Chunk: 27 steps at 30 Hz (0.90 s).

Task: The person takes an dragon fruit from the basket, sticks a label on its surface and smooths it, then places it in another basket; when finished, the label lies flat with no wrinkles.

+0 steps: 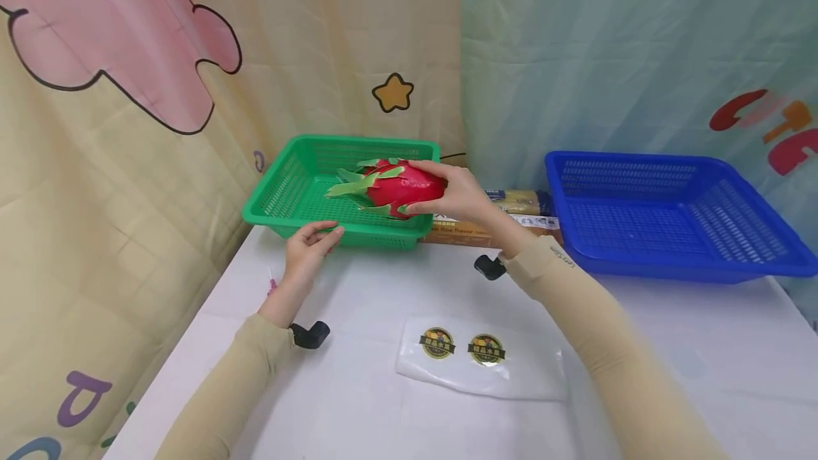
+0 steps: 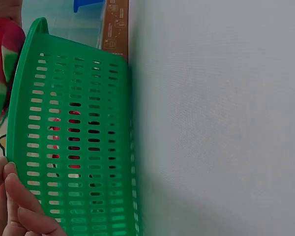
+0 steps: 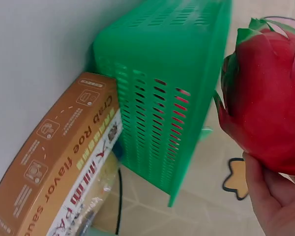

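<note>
The right hand is gripping a red dragon fruit, its fingers spreading over the far side and its thumb pressing against the near side. The fruit is hanging above the right part of the green basket, higher than the rim, with its long green leaf tips pointing left. The left hand is touching the near rim of this basket, left of the fruit, with its fingers bending and lying close together; whether they are pinching the rim I cannot tell. Something red is showing through the basket's slots in both wrist views, though what it is I cannot make out. The basket is sitting at the far left of the white table. Just to its right a brown box is lying with "Crab Roe flavor" printed on its side, and a yellow package is resting behind it. A blue basket is standing at the far right. In the near middle a clear plastic bag is lying flat, bearing two round stickers. Beige sleeves are covering both forearms, and a patterned curtain is hanging behind everything.
</note>
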Motion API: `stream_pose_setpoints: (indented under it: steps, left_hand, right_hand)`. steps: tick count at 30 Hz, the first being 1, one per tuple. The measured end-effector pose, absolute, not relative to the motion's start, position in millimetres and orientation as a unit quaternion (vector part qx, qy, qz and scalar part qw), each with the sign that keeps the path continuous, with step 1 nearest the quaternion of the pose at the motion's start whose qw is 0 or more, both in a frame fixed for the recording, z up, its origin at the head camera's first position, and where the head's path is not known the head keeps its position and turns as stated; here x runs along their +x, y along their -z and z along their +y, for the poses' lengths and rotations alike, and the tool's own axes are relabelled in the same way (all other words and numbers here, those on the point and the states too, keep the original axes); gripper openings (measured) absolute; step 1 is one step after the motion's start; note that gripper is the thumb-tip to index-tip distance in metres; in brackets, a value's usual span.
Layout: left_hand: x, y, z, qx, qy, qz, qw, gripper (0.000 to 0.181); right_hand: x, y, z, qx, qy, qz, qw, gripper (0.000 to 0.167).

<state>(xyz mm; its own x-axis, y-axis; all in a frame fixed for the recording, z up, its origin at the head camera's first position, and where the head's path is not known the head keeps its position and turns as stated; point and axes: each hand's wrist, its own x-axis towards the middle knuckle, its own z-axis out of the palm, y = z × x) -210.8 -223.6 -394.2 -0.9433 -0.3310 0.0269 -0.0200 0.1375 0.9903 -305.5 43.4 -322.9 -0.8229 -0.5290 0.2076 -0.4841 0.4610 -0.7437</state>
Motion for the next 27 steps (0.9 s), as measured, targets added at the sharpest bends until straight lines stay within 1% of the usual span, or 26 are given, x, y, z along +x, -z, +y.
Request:
stream_pose_setpoints:
  steps: [4,7,10,15,19,21,23,25,27]
  left_hand:
    - [-211.7,391.6,-217.3,0.106,0.631,-0.759,0.119,0.036]
    - [-209.8,390.9,-206.5,0.08,0.632,-0.76,0.128,0.037]
    - [-204.7,390.6,-191.0,0.04,0.645,-0.746,0.161,0.037]
    - [-192.7,388.4,-161.3,-0.043,0.65,-0.718,0.244,0.032]
    - [-176.8,371.6,-134.7,-0.119,0.596,-0.741,0.286,0.028]
    - [-173.9,368.2,-124.8,-0.156,0.561,-0.76,0.289,0.028]
    - [-177.0,374.0,-119.6,-0.192,0.525,-0.782,0.276,0.033]
    - [-183.7,384.9,-118.0,-0.223,0.51,-0.796,0.238,0.04]
    - [-191.3,398.1,-118.1,-0.241,0.502,-0.809,0.188,0.046]
  right_hand:
    - [-286.5,318.2,69.4,-0.295,0.463,0.836,0.008,0.077]
    - [-270.7,317.3,88.2,-0.297,0.479,0.826,-0.008,0.076]
    - [-254.5,320.1,105.3,-0.296,0.478,0.827,-0.025,0.076]
    - [-230.5,334.7,131.3,-0.268,0.459,0.847,-0.036,0.078]
    - [-215.5,350.5,149.8,-0.25,0.434,0.865,-0.041,0.077]
    - [-209.5,358.7,157.7,-0.244,0.419,0.873,-0.048,0.077]
    - [-204.4,367.3,164.6,-0.234,0.409,0.881,-0.045,0.078]
    - [-200.6,376.5,170.3,-0.226,0.403,0.886,-0.039,0.078]
    - [-197.1,385.2,175.2,-0.219,0.4,0.889,-0.031,0.078]
